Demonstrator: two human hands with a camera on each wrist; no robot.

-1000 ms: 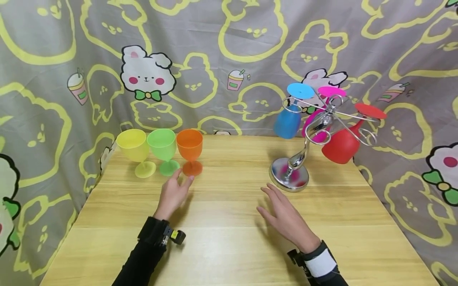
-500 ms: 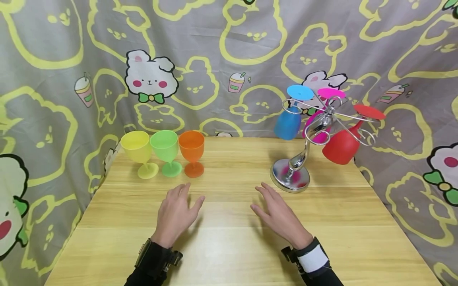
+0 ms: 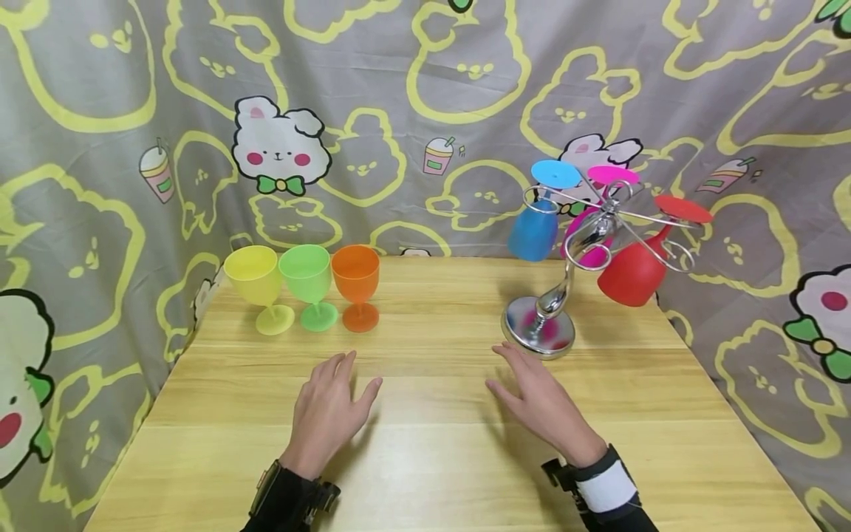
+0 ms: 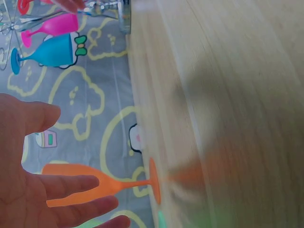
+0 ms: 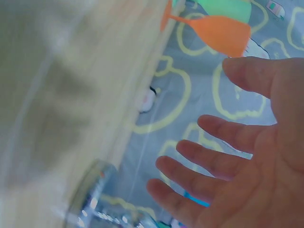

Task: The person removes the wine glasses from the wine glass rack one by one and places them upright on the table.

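Three plastic goblets stand upright in a row at the back left: a yellow goblet (image 3: 254, 276), a green goblet (image 3: 306, 275) and an orange goblet (image 3: 357, 275). My left hand (image 3: 327, 414) is held over the table in front of them, fingers spread and holding nothing. At the right stands a chrome goblet rack (image 3: 555, 295). From it hang a blue goblet (image 3: 534, 230), a pink goblet (image 3: 588, 247) and a red goblet (image 3: 633, 273), all upside down. My right hand (image 3: 547, 405) is just in front of the rack's round base, its fingers extended and nothing in it.
The wooden table (image 3: 425, 458) ends at a grey patterned curtain (image 3: 412, 66), which rises behind it and along both sides. Wire loops (image 3: 679, 256) of the rack stick out to the right and front.
My left hand has drawn back from the orange and green goblets toward me. The right hand has shifted slightly, first left, then back right. The goblets stay in place.
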